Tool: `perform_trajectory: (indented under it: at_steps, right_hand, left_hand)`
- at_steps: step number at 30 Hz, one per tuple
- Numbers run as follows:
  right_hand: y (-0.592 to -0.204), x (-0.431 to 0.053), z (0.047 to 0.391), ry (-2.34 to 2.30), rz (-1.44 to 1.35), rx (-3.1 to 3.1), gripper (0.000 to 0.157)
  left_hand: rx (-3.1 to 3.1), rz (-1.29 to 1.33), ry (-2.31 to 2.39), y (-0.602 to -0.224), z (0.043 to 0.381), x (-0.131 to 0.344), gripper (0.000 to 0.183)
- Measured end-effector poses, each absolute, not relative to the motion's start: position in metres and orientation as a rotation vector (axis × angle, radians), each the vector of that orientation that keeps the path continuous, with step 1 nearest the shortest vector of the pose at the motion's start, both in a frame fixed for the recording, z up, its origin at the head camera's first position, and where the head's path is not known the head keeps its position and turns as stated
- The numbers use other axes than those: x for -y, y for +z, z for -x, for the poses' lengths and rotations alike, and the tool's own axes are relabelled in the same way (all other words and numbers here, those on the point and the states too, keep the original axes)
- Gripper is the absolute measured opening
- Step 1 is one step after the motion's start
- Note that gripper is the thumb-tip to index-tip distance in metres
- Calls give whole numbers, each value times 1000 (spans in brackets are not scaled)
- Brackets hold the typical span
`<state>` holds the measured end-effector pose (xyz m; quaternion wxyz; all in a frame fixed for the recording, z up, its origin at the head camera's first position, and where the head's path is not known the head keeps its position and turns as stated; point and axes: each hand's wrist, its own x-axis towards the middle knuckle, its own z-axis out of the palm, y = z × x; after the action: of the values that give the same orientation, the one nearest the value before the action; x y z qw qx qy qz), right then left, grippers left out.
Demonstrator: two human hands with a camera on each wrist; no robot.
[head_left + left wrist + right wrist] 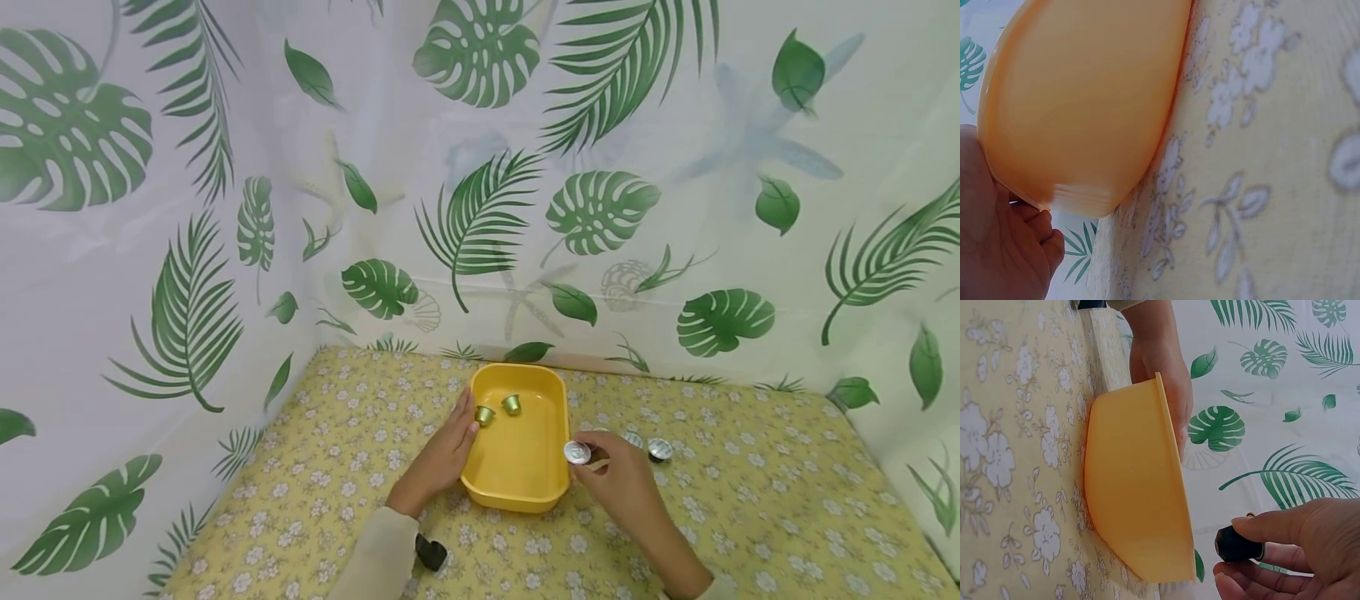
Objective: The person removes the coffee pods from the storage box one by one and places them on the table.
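Hazards, as judged: dark, silver-lidded capsule (577,452), pinched in the right hand (618,475) just outside the right rim of the yellow tray (517,467), could drop beside the tray if the fingertip hold loosened. Tray could tilt or skid if the left hand (441,450), grasping its left rim, pulled unevenly; contents might then roll.

Containers: yellow tray, one, upright on the flower-patterned bench (337,483). Contents: two green capsules (512,405), one beside the tray's left wall, one farther in. Outside, right of the tray: loose silver-lidded capsules (660,451), at least two, one partly hidden by the right hand.
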<state>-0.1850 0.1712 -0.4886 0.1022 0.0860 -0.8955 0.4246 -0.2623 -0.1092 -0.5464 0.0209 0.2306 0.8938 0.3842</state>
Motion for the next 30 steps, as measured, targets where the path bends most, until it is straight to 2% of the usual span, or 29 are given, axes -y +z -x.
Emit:
perform_trajectory:
  at_steps: [7,30]
  right_hand:
    - [-491,-180,183,1253,-186,2647,38]
    - [-514,-209,192,1152,-107,2734,27]
  left_hand:
    - [-2770,-704,1187,-547,262,111,58]
    - [-2768,-696,1204,-546,261,108,58]
